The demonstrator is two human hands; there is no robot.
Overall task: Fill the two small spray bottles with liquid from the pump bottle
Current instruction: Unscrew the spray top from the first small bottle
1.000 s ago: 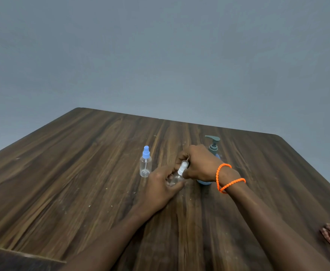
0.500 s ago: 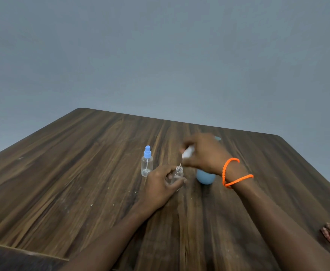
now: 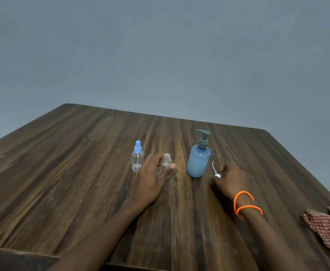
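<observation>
A clear small spray bottle (image 3: 167,160) with its neck uncovered stands upright on the wooden table (image 3: 82,173), and my left hand (image 3: 152,178) grips it from the near side. To its left stands a second clear spray bottle (image 3: 137,160) with a blue spray top on. The blue pump bottle (image 3: 198,160) with a grey pump head stands to the right. My right hand (image 3: 229,179), just right of the pump bottle, holds the white spray top (image 3: 216,173) low at the table, its thin tube pointing up.
A red checked cloth (image 3: 328,229) lies at the table's right edge. The table's far edge runs in front of a plain grey wall (image 3: 160,55). Orange bracelets (image 3: 245,204) circle my right wrist.
My right hand lifted the white spray top off the small bottle and carried it right and down, past the pump bottle, to the table. My left hand stayed on the bottle.
</observation>
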